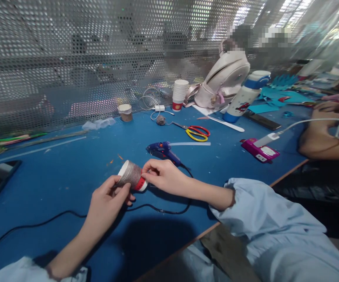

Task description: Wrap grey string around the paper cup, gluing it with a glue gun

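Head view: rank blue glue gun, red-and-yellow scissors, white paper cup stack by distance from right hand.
1. Blue glue gun, just behind the right hand.
2. Red-and-yellow scissors, farther back, right.
3. White paper cup stack, by the perforated screen.

Left hand (107, 200) and right hand (164, 177) hold a cup (131, 175), seemingly twine-wrapped, sideways above the table (54, 172).
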A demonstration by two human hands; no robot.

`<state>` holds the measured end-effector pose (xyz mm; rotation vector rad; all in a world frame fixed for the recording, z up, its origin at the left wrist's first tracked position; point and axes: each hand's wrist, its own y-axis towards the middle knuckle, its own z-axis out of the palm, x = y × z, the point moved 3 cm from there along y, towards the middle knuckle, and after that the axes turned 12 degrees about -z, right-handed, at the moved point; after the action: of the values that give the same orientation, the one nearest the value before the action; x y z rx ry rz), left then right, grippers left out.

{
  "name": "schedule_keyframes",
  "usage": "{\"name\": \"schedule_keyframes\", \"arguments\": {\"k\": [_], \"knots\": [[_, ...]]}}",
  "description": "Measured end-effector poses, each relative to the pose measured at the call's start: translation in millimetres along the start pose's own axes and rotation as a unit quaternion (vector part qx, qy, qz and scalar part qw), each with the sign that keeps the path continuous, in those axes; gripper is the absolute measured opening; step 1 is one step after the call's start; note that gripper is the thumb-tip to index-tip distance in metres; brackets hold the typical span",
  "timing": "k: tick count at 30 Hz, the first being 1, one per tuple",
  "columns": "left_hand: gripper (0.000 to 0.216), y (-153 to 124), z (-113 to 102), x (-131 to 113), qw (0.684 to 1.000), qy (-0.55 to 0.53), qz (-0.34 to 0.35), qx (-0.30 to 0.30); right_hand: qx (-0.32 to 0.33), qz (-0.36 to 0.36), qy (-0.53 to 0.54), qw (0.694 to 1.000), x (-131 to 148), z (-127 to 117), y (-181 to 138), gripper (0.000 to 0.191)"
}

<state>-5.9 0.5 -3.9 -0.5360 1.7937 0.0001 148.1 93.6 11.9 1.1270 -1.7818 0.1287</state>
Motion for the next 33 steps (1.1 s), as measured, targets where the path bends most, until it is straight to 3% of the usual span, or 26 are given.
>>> {"name": "schedule_keyframes", "arguments": {"k": [33], "knots": [[0.015, 0.6, -2.7, 0.9, 0.999, 0.013, 0.038, 0.027, -0.006, -0.025, -0.029, 0.999, 3.9, -5.8, -1.3, 0.011]]}}
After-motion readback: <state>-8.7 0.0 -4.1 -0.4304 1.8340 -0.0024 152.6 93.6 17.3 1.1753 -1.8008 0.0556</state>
